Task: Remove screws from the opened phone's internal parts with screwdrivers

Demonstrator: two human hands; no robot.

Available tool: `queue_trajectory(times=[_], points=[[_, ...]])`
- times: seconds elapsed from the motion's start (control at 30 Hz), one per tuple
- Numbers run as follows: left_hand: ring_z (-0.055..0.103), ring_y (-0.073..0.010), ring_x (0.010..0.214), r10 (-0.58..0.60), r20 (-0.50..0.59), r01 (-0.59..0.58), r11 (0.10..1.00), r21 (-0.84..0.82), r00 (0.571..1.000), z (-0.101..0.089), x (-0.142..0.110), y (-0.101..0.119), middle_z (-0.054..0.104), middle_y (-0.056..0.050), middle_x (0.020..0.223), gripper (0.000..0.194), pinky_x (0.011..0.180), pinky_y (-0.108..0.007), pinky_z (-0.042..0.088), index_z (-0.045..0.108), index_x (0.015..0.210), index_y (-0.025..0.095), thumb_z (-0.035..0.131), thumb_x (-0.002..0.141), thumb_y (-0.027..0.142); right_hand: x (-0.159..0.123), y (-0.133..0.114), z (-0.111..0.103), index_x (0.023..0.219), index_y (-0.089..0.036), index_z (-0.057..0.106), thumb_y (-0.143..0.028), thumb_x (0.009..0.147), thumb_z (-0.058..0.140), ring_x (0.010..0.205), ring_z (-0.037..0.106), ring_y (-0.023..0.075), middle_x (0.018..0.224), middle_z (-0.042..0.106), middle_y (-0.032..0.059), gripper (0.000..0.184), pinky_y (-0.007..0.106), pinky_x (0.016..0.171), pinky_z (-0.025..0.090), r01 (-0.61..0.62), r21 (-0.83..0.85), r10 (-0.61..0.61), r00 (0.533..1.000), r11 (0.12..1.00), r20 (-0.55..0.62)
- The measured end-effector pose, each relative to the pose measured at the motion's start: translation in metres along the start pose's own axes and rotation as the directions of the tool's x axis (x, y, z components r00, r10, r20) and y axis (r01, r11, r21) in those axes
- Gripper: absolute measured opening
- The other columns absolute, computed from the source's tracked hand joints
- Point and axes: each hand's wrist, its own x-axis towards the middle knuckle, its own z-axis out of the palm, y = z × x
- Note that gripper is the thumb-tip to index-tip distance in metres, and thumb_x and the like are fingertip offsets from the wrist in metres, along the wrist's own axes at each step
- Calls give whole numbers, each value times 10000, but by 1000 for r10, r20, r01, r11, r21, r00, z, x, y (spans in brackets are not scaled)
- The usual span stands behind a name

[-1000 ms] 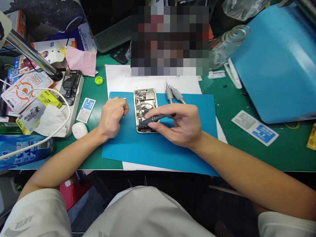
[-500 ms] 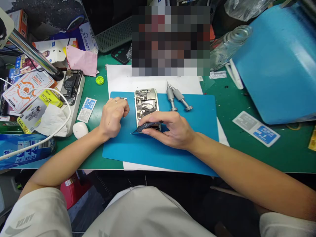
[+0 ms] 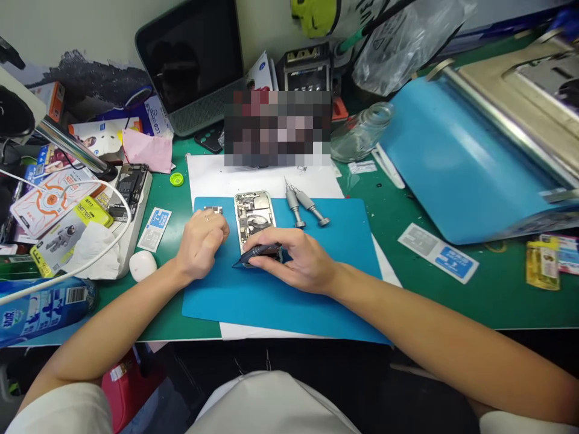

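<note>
Head view: pinching a slim, dark, pointed tool (image 3: 265, 248) between thumb and forefinger of the right hand (image 3: 307, 262), near the centre of the frame, with the other fingers curled behind. Held low and slanted over the bottom end of an opened, pale-rimmed, rectangular phone (image 3: 257, 218), lying with bare metallic and black innards upward on a flat blue mat (image 3: 316, 307) in the middle of the frame. Pointing toward the lower left, close to the phone's bottom left corner; cannot tell about contact at the tip.

Left of centre, resting the left hand (image 3: 201, 244) in a loose fist, apart from the phone; cannot tell about anything pinched inside. Just above the curled fingers, a small metallic piece (image 3: 213, 210). Right of the phone, a pair of slender grey metal screwdrivers (image 3: 312, 207), with ends near each other.

Could, judging by so flat a slant, skid across the innards and scratch or snag a part. Might also swivel the phone on the mat under a sideways push, for want of a steadying grip from the left hand. Could nudge the small piece out of place with a careless shift of the left knuckles, or knock the screwdrivers by swinging the right hand outward
</note>
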Motion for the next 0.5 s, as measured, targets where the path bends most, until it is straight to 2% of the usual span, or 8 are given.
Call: queue_trajectory(times=[0.17,0.33,0.5], points=[[484,-199,656,0,67,-2,999,43,998,-3,0,4,585,-20,664,259,699,-386,361,467,733,235,353,956,301,2,2,-2,1209,-216,562,-224,951,700,889,769,176,971,749,45,293,313,754,678,-55,-36,49,986,998,-159],[531,-214,741,-2,98,-8,995,96,995,0,1,8,625,-26,742,149,725,-382,377,599,877,224,495,892,329,6,5,-8,1292,-272,492,-197,937,716,832,750,142,963,735,12,426,268,708,660,-108,26,110,908,994,-405],[548,-225,802,59,146,-84,982,171,987,3,2,8,690,-53,866,182,754,-399,373,663,1009,209,547,911,308,8,10,-12,1259,-278,508,-221,930,732,801,739,131,934,738,2,403,219,652,623,-183,97,207,847,978,-489]])
